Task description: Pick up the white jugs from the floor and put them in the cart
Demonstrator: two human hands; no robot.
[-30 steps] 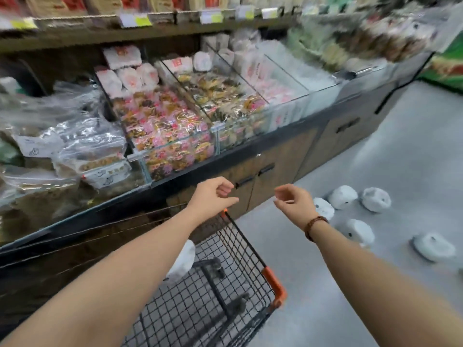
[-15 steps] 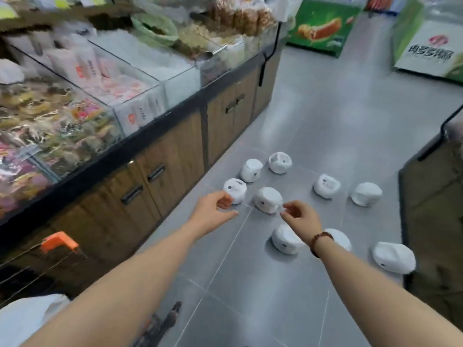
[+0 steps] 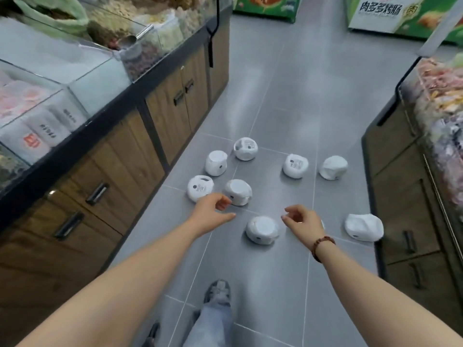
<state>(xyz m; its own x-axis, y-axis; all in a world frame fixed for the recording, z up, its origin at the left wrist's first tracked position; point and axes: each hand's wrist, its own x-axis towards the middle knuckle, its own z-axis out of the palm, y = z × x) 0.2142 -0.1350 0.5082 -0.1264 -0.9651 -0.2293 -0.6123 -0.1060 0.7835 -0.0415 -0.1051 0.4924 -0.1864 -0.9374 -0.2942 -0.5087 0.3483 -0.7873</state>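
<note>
Hands moved forward, now over jugs (image 3: 295, 169). Both empty, loosely curled: left hand (image 3: 213, 211), right hand (image 3: 302, 220) flank nearest jug (image 3: 262, 229). Crouch lower — best grab one jug per hand, by handle.

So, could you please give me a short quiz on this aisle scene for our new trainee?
1. True or false: the left hand and the right hand hold nothing.
2. The right wrist wears: A a watch, B a bead bracelet, C a glove.
3. Fill in: the white jugs lie on the grey ____.
Key: 1 true; 2 B; 3 floor.
</note>
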